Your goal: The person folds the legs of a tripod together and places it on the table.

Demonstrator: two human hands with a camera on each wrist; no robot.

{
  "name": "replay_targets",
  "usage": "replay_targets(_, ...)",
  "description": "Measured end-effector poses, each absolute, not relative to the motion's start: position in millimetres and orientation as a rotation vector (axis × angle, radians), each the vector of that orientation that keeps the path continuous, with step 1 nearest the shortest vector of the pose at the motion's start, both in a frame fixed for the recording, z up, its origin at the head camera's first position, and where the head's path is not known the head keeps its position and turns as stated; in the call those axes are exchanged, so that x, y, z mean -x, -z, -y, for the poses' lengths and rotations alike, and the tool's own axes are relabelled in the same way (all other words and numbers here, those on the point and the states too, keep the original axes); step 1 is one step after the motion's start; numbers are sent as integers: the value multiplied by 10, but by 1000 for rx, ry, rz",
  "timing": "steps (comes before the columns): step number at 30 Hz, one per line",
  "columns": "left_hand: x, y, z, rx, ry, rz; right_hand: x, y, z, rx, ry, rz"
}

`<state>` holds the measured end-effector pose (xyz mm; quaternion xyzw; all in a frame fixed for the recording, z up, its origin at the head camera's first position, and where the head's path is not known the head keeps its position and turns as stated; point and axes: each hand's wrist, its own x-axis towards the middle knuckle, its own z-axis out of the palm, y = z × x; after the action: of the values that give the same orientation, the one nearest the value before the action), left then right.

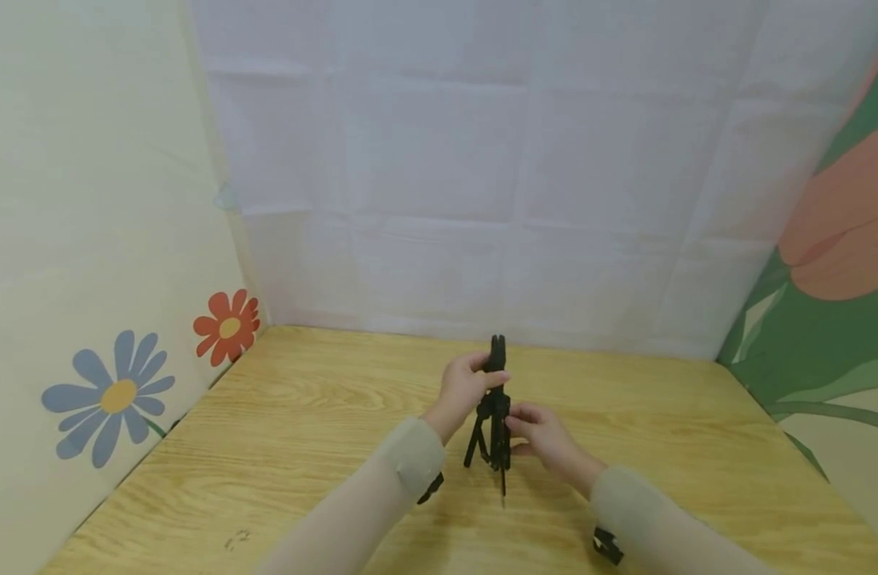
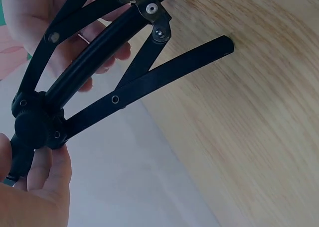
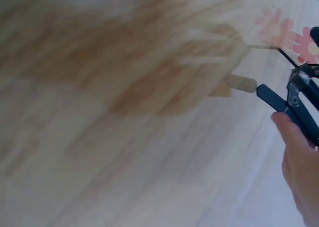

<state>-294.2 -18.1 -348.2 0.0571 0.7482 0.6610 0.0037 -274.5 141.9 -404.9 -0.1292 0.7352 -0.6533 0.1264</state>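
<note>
Tripod (image 1: 497, 407): small, black and upright over the wooden table (image 1: 323, 399), its slim forked top pointing up and its legs partly spread; whether its feet touch the wood I cannot tell.
Left hand (image 1: 464, 391): to the left of the tripod's upper part, gripping it just above the legs, thumb across the front and fingers bent behind.
Right hand (image 1: 550, 439): to the right of the tripod, lower down, nearly closed, thumb and fingers pinching one leg.
Sleeves: pale, with a black strap showing near each wrist, both nearer the viewer than the tripod.
Head view only: the whole tripod, a white cloth (image 1: 424, 160) hanging behind it, a blue flower (image 1: 118, 395) well to its left and a big pink tulip (image 1: 848, 216) well to its right.
Left wrist view only: the tripod's round knob (image 2: 32, 130), a clear rivet (image 2: 115, 99) on a flat leg, and right-hand fingertips behind the legs.
Right wrist view only: a dark leg end (image 3: 271, 96) on the tripod, with a blurry reflection (image 3: 242, 83) just beside it.
</note>
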Motion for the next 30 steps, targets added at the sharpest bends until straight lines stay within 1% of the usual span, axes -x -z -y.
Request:
replay_targets(7,2952,3533,223,-177,-2120,-2324,2638,4000,-1420,498,1768,-2102)
replay_targets(16,2970,3542,257,-191,-2122,-2333,2620,4026,-1498,706,1544,-2132)
replay_targets(30,2993,3557,295,-199,-2106,-2363,2645,4079,-1462,709,1452,-2255)
